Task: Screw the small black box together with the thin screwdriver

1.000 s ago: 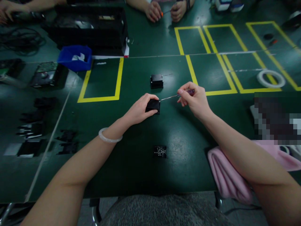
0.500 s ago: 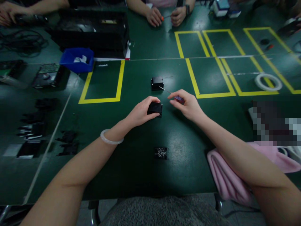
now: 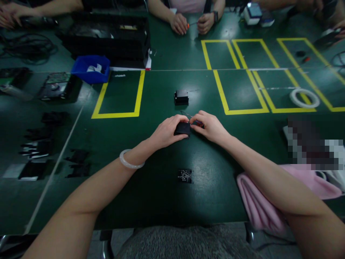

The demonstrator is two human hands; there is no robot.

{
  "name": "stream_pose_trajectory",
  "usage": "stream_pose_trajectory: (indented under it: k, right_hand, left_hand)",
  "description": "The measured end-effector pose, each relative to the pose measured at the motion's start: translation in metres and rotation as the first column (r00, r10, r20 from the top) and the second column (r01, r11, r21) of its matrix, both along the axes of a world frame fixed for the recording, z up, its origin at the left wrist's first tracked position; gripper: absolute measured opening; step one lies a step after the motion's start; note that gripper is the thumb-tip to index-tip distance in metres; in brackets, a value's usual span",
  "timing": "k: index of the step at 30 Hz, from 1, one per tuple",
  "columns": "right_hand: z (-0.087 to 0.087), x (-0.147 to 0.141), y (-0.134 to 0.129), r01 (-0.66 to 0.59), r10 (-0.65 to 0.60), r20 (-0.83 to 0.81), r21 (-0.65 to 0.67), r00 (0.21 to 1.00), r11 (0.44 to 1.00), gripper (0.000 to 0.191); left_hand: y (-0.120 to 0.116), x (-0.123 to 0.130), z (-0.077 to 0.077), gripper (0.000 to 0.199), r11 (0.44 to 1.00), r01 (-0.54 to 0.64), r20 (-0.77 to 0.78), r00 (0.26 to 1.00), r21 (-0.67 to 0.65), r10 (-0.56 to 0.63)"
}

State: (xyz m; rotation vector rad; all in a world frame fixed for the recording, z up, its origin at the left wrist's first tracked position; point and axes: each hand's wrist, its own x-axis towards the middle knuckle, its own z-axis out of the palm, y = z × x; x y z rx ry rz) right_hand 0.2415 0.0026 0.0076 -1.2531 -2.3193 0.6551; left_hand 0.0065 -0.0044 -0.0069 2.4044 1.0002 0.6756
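Observation:
Thumb and fingers of my left hand [image 3: 165, 131] grip a small black box-shaped part [image 3: 183, 128] from its left side, over the green table. My right hand [image 3: 209, 126] is closed round a screwdriver [image 3: 199, 124]; its thin shaft points up and left beyond the part. The right fingertips are at the part's right edge, and whether they also pinch a screw is too small to tell. A similar black part [image 3: 181, 97] stands a little farther away. Nearer my body lies a small black tray [image 3: 191, 180] with several silver screws [image 3: 184, 175].
A blue bin [image 3: 90, 73] stands by a long black casing [image 3: 107, 50] at back left. Black parts [image 3: 36, 147] lie on the left. At right are a white tape ring [image 3: 304, 98] and pink cloth [image 3: 258, 201]. A co-worker's hands [image 3: 179, 24] are across the table.
My right hand has come down and left to the held part's right edge, and the screwdriver tip has left the farther part. My left hand and its part have shifted slightly right.

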Motion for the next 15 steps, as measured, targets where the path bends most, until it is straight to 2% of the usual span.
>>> stream_pose_trajectory:
  k: [5,9,12,15]
  right_hand:
    - [0.0006,-0.0005,-0.0013,-0.011,0.010,0.024,0.057,1.000,0.998,0.010]
    - [0.0004,-0.0002,-0.0003,-0.003,0.007,-0.042,0.091,0.999,0.996,0.008]
    - [-0.0009,0.0022,0.0030,0.024,-0.009,-0.157,0.092,0.988,0.995,0.005]
    - [-0.0055,0.0060,0.0082,0.070,-0.064,-0.348,0.003,0.935,0.998,0.004]
  left_hand:
    - [0.0003,0.0010,-0.0005,0.048,0.999,0.005,-0.013,1.000,0.052,-0.005]
    - [0.0002,0.0027,0.0006,0.049,0.999,-0.005,-0.034,0.999,0.037,0.007]
    - [0.0001,0.0030,0.0019,0.047,1.000,-0.004,-0.016,1.000,0.015,0.005]
    - [0.0011,0.0012,0.0035,0.045,1.000,-0.014,0.000,1.000,-0.018,0.014]
